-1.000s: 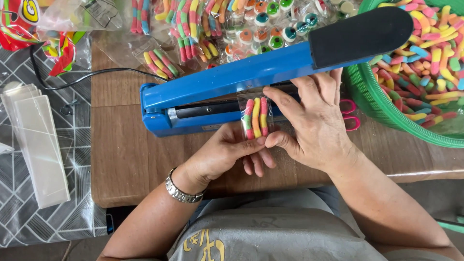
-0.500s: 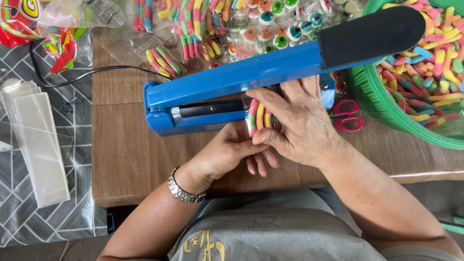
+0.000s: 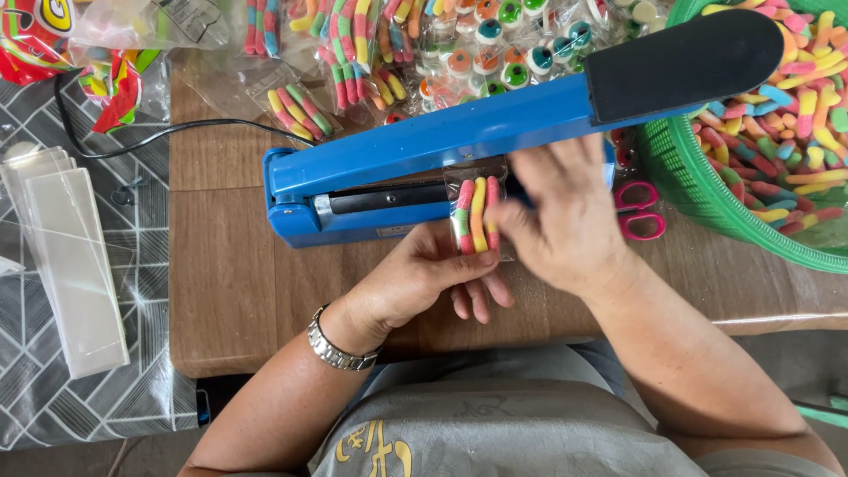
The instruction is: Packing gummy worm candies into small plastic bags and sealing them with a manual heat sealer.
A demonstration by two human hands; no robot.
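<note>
1. The left hand point(image 3: 424, 274) pinches the lower end of a small clear packet of gummy worms point(image 3: 476, 215) from beneath, fingers closed on it.
2. The right hand point(image 3: 565, 221), blurred, lies against the packet's right side; whether it grips I cannot tell.
3. The packet looks light, its film slippery and limp, the sweets soft: best held by the filled lower part, leaving the open top free.
4. Just beyond the fingers, that top lies at the bar of the blue heat sealer point(image 3: 424, 177), arm raised.
5. Right of the right hand: pink scissors point(image 3: 638, 212), then a green basket point(image 3: 685, 185) of loose gummies on the worktop point(image 3: 230, 291).
</note>
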